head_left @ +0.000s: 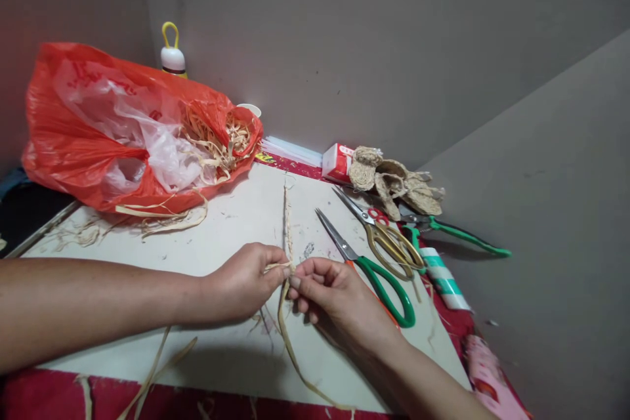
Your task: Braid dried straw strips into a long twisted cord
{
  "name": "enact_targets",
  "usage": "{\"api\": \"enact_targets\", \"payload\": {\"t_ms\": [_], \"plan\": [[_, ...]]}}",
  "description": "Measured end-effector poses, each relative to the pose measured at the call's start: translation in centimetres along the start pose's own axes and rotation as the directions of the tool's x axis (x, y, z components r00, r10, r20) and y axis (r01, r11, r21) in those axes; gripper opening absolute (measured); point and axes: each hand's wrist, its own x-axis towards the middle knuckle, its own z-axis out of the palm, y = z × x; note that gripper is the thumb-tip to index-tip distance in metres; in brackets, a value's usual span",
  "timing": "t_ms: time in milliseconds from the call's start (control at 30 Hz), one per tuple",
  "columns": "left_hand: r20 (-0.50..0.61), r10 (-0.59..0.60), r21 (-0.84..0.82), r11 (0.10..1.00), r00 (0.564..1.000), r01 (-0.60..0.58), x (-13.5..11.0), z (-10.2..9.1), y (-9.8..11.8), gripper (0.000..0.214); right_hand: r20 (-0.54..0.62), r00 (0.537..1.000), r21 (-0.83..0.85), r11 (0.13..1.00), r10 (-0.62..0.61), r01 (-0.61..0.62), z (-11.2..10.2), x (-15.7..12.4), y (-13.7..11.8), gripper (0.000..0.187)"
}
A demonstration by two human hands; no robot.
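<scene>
A thin braid of pale straw (286,223) lies on the white board (231,236), running away from me. My left hand (243,282) pinches its near end, fingers closed on a loose strand. My right hand (335,292) meets it from the right, fingertips also pinched on the strands. Loose straw ends (290,348) trail from the two hands toward the board's near edge.
A red plastic bag (123,125) spilling straw strips lies at the back left, a bottle (172,52) behind it. Right of my hands are green-handled scissors (378,275), gold-handled scissors (388,239), green pliers (462,233), woven straw pieces (394,180) and a red box (337,161).
</scene>
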Motion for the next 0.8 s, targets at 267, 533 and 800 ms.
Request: {"api": "enact_targets", "payload": {"t_ms": [267,533,800], "plan": [[-0.026,-0.038,0.150,0.988,0.999,0.041,0.1,0.0,0.4,0.020,-0.041,0.999,-0.150,0.989,-0.014,0.008,0.6,-0.1,-0.3,0.019],[-0.055,-0.031,0.153,0.987,0.998,0.039,0.0,0.1,0.4,0.018,-0.218,0.952,-0.460,0.883,-0.216,0.095,1.1,0.3,-0.2,0.011],[-0.042,-0.065,0.120,0.990,0.997,0.070,0.0,0.1,0.1,0.019,-0.340,0.919,-0.085,0.980,-0.200,0.182,-2.7,-0.5,-0.3,0.016]]}}
